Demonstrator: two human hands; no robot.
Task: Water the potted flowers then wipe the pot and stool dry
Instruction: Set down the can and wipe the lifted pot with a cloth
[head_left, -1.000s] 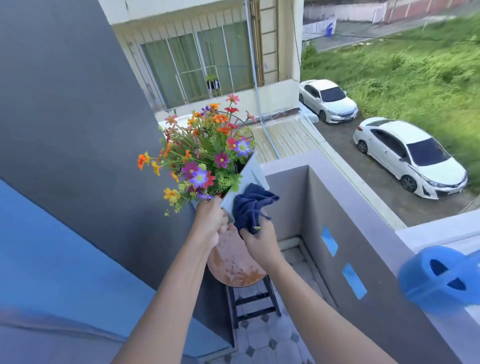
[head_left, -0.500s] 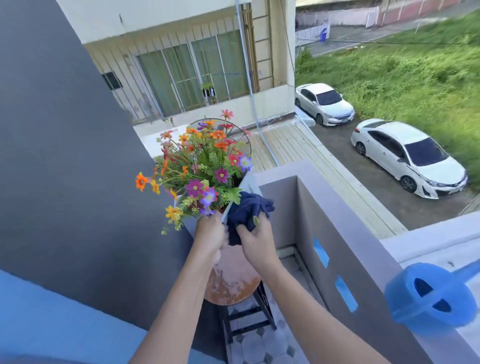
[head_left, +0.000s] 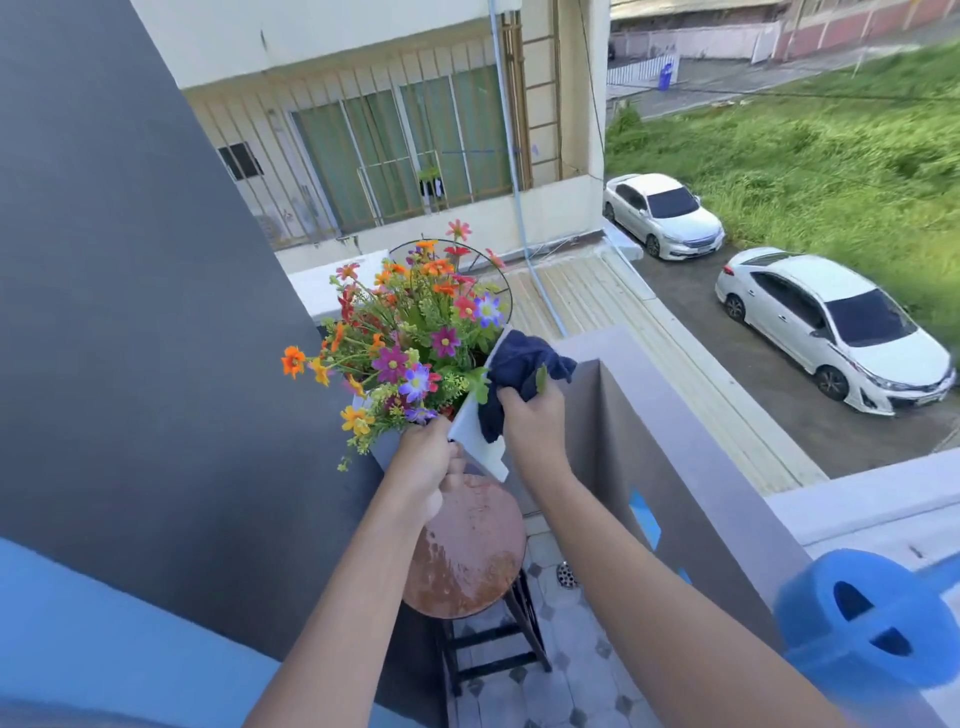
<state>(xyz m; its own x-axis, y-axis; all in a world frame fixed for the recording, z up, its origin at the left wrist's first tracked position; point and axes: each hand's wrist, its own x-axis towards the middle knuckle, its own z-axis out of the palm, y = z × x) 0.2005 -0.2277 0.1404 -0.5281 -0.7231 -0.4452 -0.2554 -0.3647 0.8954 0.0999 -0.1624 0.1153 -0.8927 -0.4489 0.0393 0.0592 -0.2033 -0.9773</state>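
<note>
A white square pot (head_left: 475, 441) full of colourful flowers (head_left: 410, 338) is held tilted in the air above a round brown stool (head_left: 467, 551) whose seat looks wet. My left hand (head_left: 423, 467) grips the pot's near corner. My right hand (head_left: 535, 421) presses a dark blue cloth (head_left: 519, 369) against the pot's right side near the rim. The pot's base is hidden behind my hands.
A grey balcony parapet (head_left: 675, 441) runs along the right, with a blue watering can (head_left: 872, 623) on its ledge at lower right. A dark grey wall (head_left: 130, 312) stands on the left. Tiled floor with a drain (head_left: 566, 574) lies below; cars are parked far below.
The pot has stayed lifted off the stool in my left hand. My right hand slid the cloth up the pot's side toward the rim. The view tilted upward.
</note>
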